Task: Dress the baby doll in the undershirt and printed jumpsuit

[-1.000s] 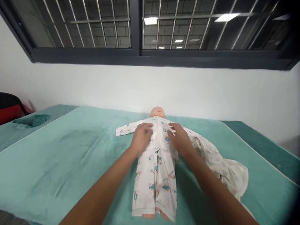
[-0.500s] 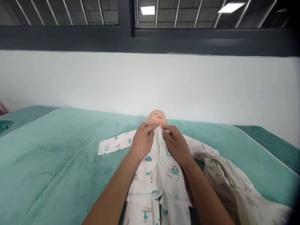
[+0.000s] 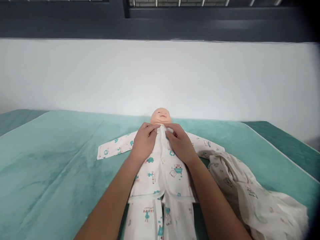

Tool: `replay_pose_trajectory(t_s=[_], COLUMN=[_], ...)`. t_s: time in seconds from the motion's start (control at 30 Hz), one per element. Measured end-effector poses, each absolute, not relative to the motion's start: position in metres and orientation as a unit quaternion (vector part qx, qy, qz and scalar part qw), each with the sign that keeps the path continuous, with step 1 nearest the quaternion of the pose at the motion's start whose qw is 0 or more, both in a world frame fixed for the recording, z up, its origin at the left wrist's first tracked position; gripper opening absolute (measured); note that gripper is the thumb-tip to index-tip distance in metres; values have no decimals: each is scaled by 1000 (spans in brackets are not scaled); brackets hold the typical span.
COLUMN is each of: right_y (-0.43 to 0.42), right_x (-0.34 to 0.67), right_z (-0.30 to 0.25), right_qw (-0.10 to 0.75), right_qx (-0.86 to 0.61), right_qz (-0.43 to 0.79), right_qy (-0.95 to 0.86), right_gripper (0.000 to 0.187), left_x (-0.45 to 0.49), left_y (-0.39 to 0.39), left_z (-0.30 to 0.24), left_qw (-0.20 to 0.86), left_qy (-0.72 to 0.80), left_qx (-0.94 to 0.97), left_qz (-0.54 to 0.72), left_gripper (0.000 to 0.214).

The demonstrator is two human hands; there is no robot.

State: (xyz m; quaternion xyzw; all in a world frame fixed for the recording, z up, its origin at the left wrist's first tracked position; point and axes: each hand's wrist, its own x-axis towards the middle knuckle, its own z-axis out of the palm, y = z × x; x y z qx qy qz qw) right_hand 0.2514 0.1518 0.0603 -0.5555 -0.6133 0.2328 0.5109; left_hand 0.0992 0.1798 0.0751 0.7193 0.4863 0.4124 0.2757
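Note:
A baby doll (image 3: 160, 115) lies on its back with its head toward the wall, dressed in a white long-sleeved baby shirt (image 3: 163, 173) with teal animal prints. The sleeves spread out to both sides. Matching white trousers (image 3: 142, 223) show below the hem. At the collar, just under the doll's chin, my left hand (image 3: 145, 141) pinches the left front edge of the shirt. Opposite it, my right hand (image 3: 180, 143) has its fingers curled on the right front edge. The fingertips nearly meet, and they partly hide the neckline.
A crumpled white printed cloth (image 3: 246, 193) lies to the right, against the right sleeve. Teal plush fabric (image 3: 67, 166) covers the surface beneath. A white wall (image 3: 160, 76) rises behind the doll, topped by a dark window frame (image 3: 175, 25).
The camera view has tilted down and shifted slightly, so everything sits higher and a little further left. Both hands stay at the collar with almost no change.

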Motion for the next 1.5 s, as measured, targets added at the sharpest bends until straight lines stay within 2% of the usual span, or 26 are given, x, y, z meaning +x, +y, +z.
replay_pose_trajectory(t_s=[0.47, 0.63, 1.17, 1.5], right_y=[155, 157, 158, 154], right_x=[257, 259, 257, 260], right_z=[57, 56, 50, 55], right_qw=[482, 512, 568, 550], right_qx=[-557, -513, -503, -516], right_qz=[267, 275, 279, 235], right_qy=[-622, -632, -589, -613], right_gripper=[41, 38, 31, 32], left_x=[97, 97, 96, 100], left_y=[177, 178, 179, 171], left_z=[76, 75, 73, 72], left_qw=[281, 272, 275, 223], left_qy=[459, 447, 434, 442], left_qx=[744, 756, 752, 722], left_qz=[396, 393, 414, 483], left_gripper=[39, 39, 37, 26])
